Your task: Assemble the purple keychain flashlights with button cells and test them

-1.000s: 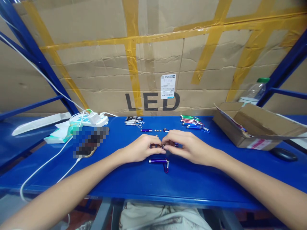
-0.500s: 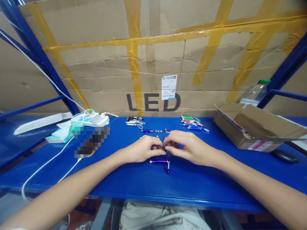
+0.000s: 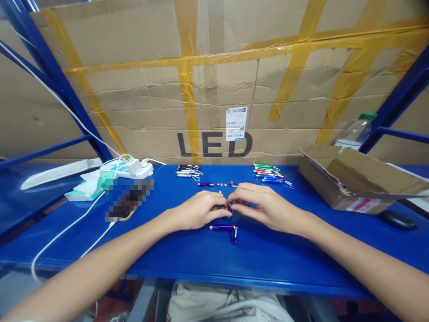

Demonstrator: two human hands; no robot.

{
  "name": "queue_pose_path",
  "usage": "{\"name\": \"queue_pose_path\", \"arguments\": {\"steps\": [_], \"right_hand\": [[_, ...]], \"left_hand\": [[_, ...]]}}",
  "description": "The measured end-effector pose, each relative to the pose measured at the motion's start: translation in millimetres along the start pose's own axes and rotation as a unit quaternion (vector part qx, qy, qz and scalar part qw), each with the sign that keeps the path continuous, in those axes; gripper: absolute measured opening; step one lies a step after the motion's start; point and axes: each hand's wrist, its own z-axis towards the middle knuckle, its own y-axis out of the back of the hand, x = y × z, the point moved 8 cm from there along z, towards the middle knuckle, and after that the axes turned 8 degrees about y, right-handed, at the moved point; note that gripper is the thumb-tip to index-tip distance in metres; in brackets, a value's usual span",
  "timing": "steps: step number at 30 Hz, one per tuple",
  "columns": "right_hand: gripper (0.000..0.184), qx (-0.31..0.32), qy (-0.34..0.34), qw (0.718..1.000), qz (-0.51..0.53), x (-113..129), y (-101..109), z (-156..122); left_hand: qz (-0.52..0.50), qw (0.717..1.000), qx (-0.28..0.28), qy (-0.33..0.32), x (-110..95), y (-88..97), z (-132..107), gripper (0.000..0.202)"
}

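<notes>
My left hand (image 3: 197,210) and my right hand (image 3: 259,205) meet at the middle of the blue table (image 3: 201,255), fingers curled and pinched together over a small purple part (image 3: 229,208) that they both grip. What that part is stays mostly hidden by the fingers. Just in front of the hands lies a purple keychain flashlight (image 3: 224,227) with a carabiner clip. Behind them rest another purple tube (image 3: 205,184) and a few small round button cells (image 3: 220,184).
A row of dark mini flashlights (image 3: 187,170) and a row of coloured ones (image 3: 271,174) lie at the back. An open cardboard box (image 3: 355,179) and a black mouse (image 3: 397,219) are to the right; a power strip (image 3: 129,168), white cable and tissue pack (image 3: 85,190) sit left. Taped cardboard stands behind.
Hands stay together on the small part with only slight finger shifts; the view has tilted a little, so everything sits slightly lower in the frame.
</notes>
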Motion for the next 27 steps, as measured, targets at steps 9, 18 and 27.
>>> {"name": "queue_pose_path", "arguments": {"steps": [9, 18, 27], "right_hand": [[0.017, 0.009, 0.008, 1.0, -0.02, -0.7, 1.8, -1.5], [0.022, 0.014, 0.039, 0.997, -0.07, 3.7, 1.6, -2.5], [0.026, 0.051, 0.057, 0.987, -0.14, 5.0, -3.5, -4.1]], "left_hand": [[0.027, 1.0, 0.001, -0.003, -0.5, -0.7, -1.8, 0.028], [0.025, 1.0, -0.001, -0.001, 0.8, -1.2, -1.1, 0.029], [0.024, 1.0, 0.0, -0.001, 0.2, -1.5, -0.9, 0.023]]}}
